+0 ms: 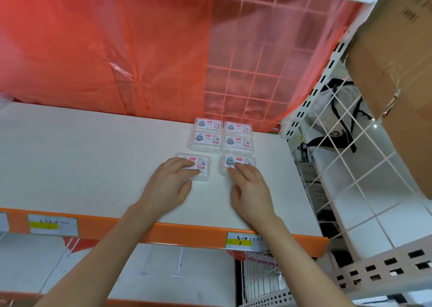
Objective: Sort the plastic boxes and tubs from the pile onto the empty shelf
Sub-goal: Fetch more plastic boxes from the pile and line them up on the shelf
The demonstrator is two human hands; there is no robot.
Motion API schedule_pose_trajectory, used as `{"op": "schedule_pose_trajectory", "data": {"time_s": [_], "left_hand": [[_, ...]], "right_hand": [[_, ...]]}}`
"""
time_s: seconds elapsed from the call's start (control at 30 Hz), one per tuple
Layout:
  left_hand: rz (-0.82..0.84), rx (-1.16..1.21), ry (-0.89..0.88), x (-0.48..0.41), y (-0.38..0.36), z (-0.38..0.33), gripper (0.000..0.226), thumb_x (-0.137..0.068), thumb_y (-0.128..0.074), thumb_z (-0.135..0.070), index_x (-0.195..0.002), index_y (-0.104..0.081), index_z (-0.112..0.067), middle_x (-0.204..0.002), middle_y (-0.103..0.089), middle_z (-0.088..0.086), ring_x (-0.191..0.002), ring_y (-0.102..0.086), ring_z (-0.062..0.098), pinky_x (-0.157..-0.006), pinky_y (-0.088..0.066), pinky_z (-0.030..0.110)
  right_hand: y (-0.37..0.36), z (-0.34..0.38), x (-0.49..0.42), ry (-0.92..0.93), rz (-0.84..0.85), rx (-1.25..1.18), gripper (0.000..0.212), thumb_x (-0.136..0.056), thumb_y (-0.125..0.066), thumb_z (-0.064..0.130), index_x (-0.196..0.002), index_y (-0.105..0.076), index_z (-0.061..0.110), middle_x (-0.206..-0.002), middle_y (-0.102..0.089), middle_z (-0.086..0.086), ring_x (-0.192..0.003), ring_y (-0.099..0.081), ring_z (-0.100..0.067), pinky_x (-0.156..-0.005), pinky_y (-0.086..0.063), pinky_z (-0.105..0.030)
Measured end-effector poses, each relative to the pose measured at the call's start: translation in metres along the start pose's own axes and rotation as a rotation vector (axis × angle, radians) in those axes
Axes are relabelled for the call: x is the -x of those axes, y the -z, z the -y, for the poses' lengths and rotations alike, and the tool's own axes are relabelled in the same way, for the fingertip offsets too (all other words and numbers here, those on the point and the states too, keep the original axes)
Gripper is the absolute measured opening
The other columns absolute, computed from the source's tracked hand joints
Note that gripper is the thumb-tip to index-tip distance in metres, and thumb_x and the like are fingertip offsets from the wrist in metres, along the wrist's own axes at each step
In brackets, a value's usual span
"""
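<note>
Several small clear plastic boxes with printed labels lie on the white shelf [93,157]. A block of them [221,135] sits at the back right, in two columns. In front of it lie two single boxes. My left hand [170,185] rests flat on the left box [201,165], fingers on its lid. My right hand [250,187] rests on the right box [236,163], fingertips covering its near half. Both boxes stand on the shelf surface, a gap apart.
Red plastic sheeting [105,44] and a pink wire grid [252,72] close the back of the shelf. An orange front edge [187,233] carries price tags. A cardboard carton [402,68] hangs in at the upper right; a white wire side panel [350,166] bounds the right.
</note>
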State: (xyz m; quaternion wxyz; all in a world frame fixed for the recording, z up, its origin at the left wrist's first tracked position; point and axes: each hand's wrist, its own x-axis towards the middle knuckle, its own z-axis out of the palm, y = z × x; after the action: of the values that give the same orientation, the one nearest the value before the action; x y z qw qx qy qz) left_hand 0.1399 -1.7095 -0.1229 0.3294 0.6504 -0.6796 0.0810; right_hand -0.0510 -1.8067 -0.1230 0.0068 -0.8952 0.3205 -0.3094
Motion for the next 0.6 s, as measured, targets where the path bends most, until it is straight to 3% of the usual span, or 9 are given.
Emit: {"op": "schedule_pose_trajectory", "data": {"time_s": [0.33, 0.6], "left_hand": [[0.016, -0.012, 0.027, -0.0007, 0.0, -0.0003, 0.04, -0.076, -0.042, -0.022, -0.097, -0.072, -0.009, -0.102, -0.067, 0.012, -0.101, -0.046, 0.018, -0.085, -0.048, 0.044], [0.05, 0.004, 0.053, -0.0002, 0.0009, 0.0003, 0.041, -0.076, -0.043, -0.025, -0.1, -0.071, -0.009, -0.104, -0.067, 0.012, -0.103, -0.046, 0.019, -0.086, -0.047, 0.045]], "right_hand": [[-0.0064, -0.0015, -0.001, -0.068, 0.074, -0.034, 0.047, -0.077, -0.036, 0.02, -0.109, -0.066, 0.003, -0.115, -0.064, -0.019, -0.105, -0.06, -0.041, -0.089, -0.047, -0.056], [-0.0085, -0.0026, 0.0003, -0.116, 0.134, -0.078, 0.044, -0.076, -0.049, 0.013, -0.117, -0.061, 0.001, -0.124, -0.058, -0.021, -0.116, -0.053, -0.043, -0.094, -0.042, -0.06]]}}
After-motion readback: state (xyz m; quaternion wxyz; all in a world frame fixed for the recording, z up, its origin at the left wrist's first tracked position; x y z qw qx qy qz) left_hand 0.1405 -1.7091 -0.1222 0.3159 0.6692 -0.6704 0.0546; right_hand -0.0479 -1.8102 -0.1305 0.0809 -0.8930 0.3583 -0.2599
